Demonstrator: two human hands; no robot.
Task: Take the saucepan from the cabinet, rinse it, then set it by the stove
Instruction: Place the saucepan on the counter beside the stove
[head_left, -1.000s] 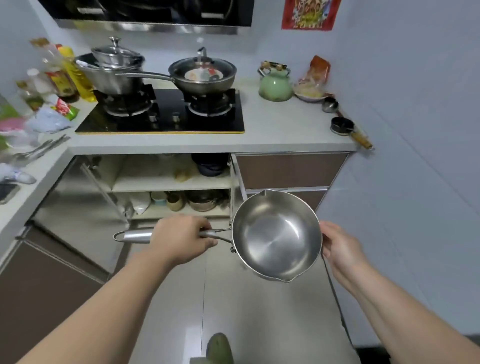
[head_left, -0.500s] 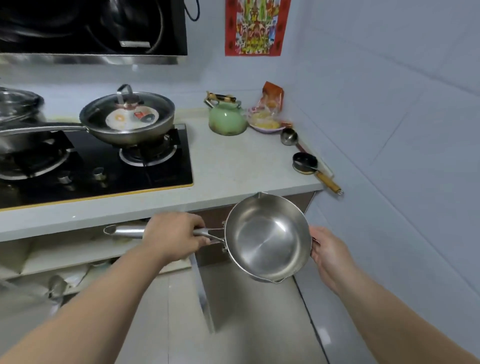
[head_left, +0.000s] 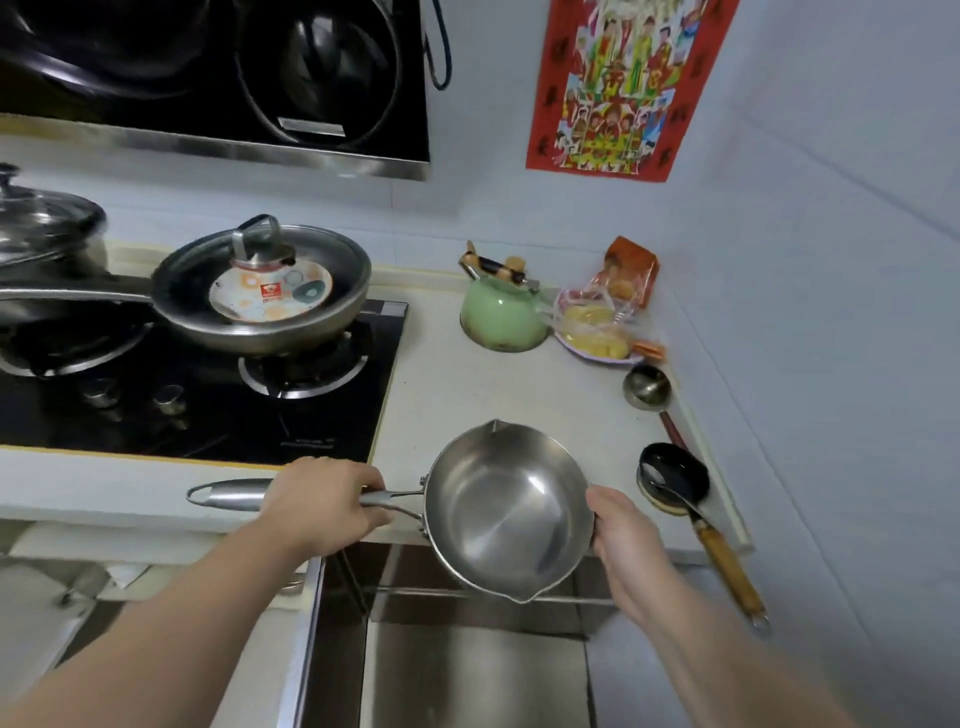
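Note:
The steel saucepan (head_left: 506, 512) with two pouring lips is held level over the front edge of the white counter (head_left: 498, 395), just right of the black gas stove (head_left: 208, 410). My left hand (head_left: 324, 501) is wrapped around its long handle. My right hand (head_left: 626, 535) grips the pan's right rim. The pan looks empty inside. Below it the cabinet (head_left: 467, 613) stands open, with its door edge (head_left: 306, 634) swung out.
A lidded frying pan (head_left: 265, 296) sits on the right burner and a lidded pot (head_left: 47, 228) on the left one. On the counter are a green kettle (head_left: 501, 312), a plate of food in plastic (head_left: 597, 332), a steel ladle (head_left: 647, 387) and a black ladle (head_left: 675, 475) with a wooden handle.
The view has risen and come closer to the counter. Both hands have lifted the saucepan from in front of the open cabinet up to the counter's front edge, right of the stove.

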